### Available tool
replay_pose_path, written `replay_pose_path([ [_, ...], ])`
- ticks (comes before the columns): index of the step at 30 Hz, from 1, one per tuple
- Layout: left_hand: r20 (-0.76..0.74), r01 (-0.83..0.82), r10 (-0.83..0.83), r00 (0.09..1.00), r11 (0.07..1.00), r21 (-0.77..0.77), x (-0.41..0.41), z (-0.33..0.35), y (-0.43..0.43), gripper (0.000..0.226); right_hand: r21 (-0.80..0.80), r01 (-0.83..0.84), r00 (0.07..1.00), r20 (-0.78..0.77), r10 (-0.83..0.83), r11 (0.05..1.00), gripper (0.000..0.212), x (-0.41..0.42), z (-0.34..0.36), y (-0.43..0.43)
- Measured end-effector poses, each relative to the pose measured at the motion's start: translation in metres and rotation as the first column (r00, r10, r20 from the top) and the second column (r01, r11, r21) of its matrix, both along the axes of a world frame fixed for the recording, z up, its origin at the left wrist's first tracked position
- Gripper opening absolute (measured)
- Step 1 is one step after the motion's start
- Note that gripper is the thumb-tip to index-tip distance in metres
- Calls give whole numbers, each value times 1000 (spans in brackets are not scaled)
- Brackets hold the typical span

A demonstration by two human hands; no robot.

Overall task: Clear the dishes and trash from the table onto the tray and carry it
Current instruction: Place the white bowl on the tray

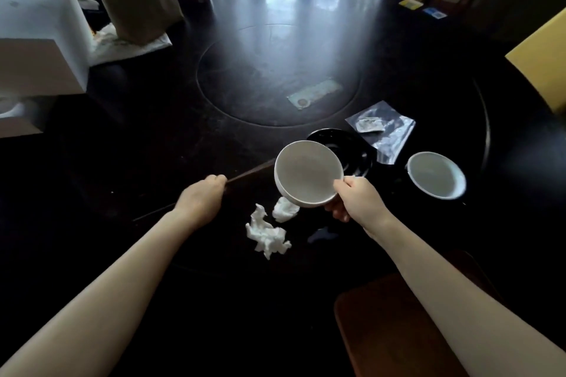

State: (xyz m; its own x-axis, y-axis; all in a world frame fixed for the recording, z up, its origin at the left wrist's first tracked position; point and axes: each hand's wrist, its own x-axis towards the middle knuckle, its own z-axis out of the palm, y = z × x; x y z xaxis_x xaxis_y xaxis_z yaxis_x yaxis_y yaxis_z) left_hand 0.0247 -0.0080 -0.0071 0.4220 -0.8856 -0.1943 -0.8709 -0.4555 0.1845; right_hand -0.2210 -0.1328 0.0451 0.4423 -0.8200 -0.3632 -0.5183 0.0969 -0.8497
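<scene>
Your right hand [356, 200] is gripping a white bowl [307, 174] by its near rim, thumb on the inside edge and fingers curled beneath; the bowl is tilting toward you and hanging clear of the dark round table [153, 138]; it is empty as far as its interior is showing. Your left hand [200, 197] is closing around the end of a thin dark stick, probably chopsticks [251, 171], which are running up and to the right toward the held bowl; the light is poor there, so you cannot tell whether one or two sticks are being held. Two crumpled white tissues [268, 234] are lying on the table between your hands, one of them partly under the bowl; a black plate [352, 147] is sitting just behind the bowl, partly hidden by it; a second white bowl [436, 175] is standing upright to the right, apart from the plate; a clear plastic wrapper [381, 128] is lying beyond the plate, touching its far edge; a brown chair seat [392, 321] is showing at the lower right, under your right forearm
</scene>
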Motion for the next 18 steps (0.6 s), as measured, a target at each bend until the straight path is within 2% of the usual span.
replay_pose_path([
  [4,-158,-177,152,976,972,-157,-14,22,11,22,63,-6,1000,27,4,998,29,-56,5,11],
  [8,-343,-240,131,930,924,-297,-63,49,24,30,126,22,1000,11,-24,992,25,-128,-5,26],
  [11,-464,-224,67,883,930,-292,-117,57,31,25,159,47,999,-19,-44,986,25,-181,-18,38],
  [18,-546,-192,-5,838,933,-304,-216,51,23,17,194,16,989,-144,13,981,25,-252,-53,54],
])
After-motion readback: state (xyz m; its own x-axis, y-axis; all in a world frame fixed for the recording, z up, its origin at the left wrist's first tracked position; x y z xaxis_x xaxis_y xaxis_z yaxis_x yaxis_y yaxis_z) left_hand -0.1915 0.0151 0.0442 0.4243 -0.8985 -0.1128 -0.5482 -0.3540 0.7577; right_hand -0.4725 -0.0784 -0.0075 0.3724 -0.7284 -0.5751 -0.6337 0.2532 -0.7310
